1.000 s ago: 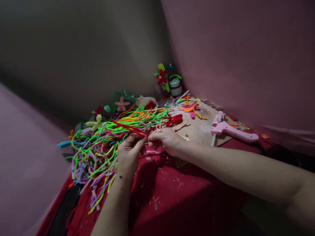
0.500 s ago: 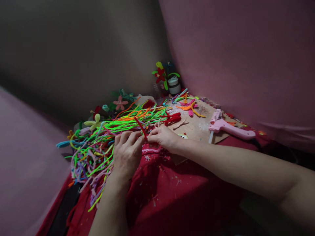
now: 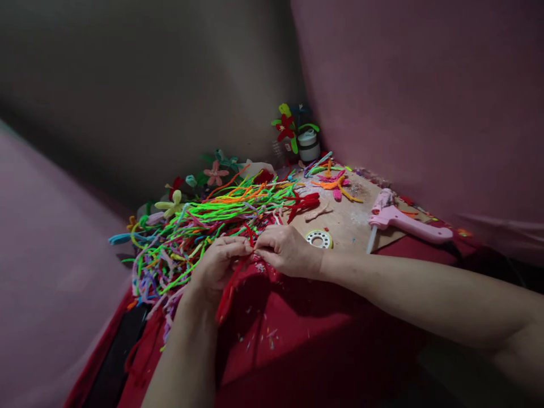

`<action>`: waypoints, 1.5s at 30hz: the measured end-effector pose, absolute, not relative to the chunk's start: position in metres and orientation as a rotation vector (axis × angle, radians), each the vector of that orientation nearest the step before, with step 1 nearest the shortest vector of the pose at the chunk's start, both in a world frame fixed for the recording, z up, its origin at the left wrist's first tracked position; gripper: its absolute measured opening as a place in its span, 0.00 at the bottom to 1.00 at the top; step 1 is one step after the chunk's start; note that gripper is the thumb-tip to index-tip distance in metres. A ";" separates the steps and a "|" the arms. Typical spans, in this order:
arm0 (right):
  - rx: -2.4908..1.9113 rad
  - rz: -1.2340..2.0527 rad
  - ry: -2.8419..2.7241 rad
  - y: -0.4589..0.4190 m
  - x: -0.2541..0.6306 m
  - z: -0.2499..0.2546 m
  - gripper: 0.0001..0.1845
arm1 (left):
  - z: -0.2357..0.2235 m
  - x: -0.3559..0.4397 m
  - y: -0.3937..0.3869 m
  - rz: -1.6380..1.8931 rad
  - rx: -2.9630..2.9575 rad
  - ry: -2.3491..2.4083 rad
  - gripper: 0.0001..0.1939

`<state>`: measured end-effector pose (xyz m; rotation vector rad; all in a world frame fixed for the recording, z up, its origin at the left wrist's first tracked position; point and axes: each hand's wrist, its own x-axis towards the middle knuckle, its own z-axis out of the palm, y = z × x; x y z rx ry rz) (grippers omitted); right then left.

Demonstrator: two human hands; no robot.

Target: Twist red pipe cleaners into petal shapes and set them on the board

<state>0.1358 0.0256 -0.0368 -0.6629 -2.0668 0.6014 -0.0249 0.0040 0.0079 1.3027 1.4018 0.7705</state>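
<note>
Between my two hands is a red pipe cleaner piece [image 3: 229, 290], pinched where the fingertips meet. My left hand [image 3: 219, 260] is closed on it, and its looped part hangs down below the fingers. Thumb and forefinger of my right hand [image 3: 289, 249] pinch the same piece at its upper part, where a short end sticks up. A heap of coloured pipe cleaners [image 3: 229, 207], mostly green, lies just beyond both hands. Red folded pipe cleaners [image 3: 304, 205] rest on the board past my right hand.
A pink glue gun [image 3: 408, 222] lies right of the wooden board [image 3: 352, 226]. Near my right wrist sits a round disc with holes [image 3: 318, 239]. Pipe cleaner flowers [image 3: 216, 172] and a white container [image 3: 309, 145] stand at the back. Scraps dot the red cloth [image 3: 289, 340].
The red piece has turned, so its looped part now hangs below my left hand. My left hand has rolled over, and the round disc shows more fully. The view has shifted slightly.
</note>
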 end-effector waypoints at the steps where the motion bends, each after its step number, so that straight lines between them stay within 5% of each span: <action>1: -0.642 0.596 -2.031 0.025 0.136 -0.036 0.09 | 0.008 -0.025 0.004 0.800 1.248 1.343 0.10; 8: -0.551 1.270 -1.607 0.027 0.139 -0.023 0.07 | 0.016 -0.020 -0.009 1.366 1.639 1.299 0.09; 15: -0.469 1.759 -1.403 0.025 0.142 -0.017 0.06 | 0.022 -0.022 -0.011 1.168 2.269 1.265 0.04; 19: -0.539 1.568 -1.580 0.025 0.142 -0.020 0.09 | 0.018 -0.022 -0.010 1.078 2.277 1.408 0.05; 26: -0.629 0.525 -1.895 0.021 0.141 -0.029 0.10 | 0.013 -0.015 -0.011 0.942 1.600 1.397 0.11; 31: -0.619 0.641 -1.843 0.023 0.138 -0.029 0.10 | 0.013 -0.013 -0.010 1.079 1.540 1.396 0.08; 38: -0.654 1.510 -1.538 0.033 0.137 -0.025 0.10 | 0.010 -0.016 -0.006 1.244 1.527 1.379 0.06; 45: -0.786 0.938 -1.739 0.029 0.139 -0.027 0.07 | 0.010 -0.020 -0.003 1.100 1.667 1.508 0.11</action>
